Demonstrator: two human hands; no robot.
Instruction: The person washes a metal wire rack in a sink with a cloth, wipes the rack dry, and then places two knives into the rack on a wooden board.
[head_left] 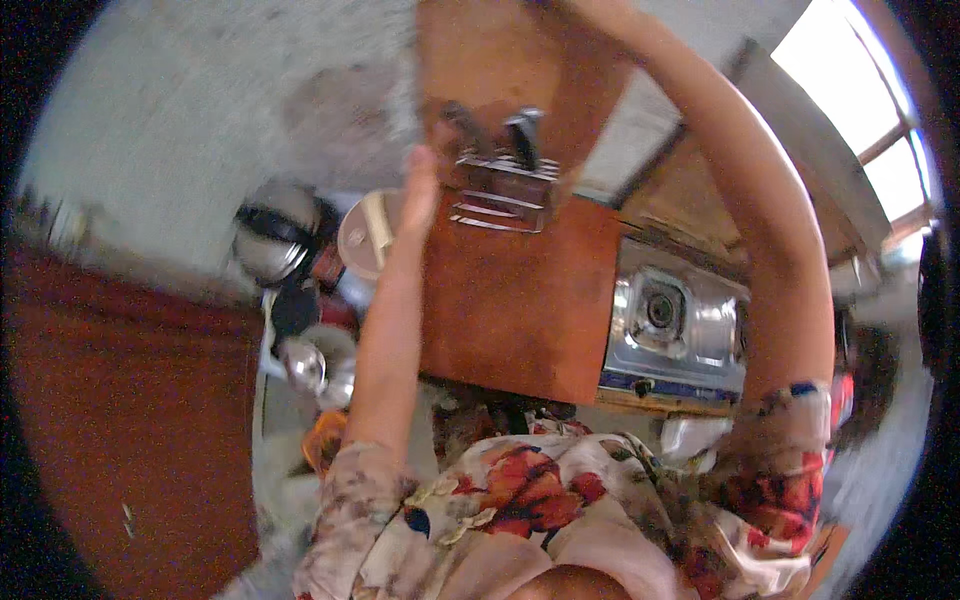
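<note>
My left hand (421, 190) is raised beside the left edge of a reddish-brown wooden surface (510, 320). It shows edge-on and blurred, so what its fingers do is hard to make out. My right arm bends up and over to the top edge of the view, where my right hand (585, 12) is largely cut off and its fingers are hidden. Between the two arms a metal wire rack (500, 205) stands on the wood, against a lighter brown wooden panel (490, 50). Dark-handled utensils (524, 135), possibly knives, stick up from it.
To the right is a steel gas stove (675, 320) with a round burner. Left of my left forearm are a lidded metal pot (275, 240), a round pinkish board or lid (360, 240) and shiny steel vessels (320, 365). A dark red panel (130, 420) fills the far left.
</note>
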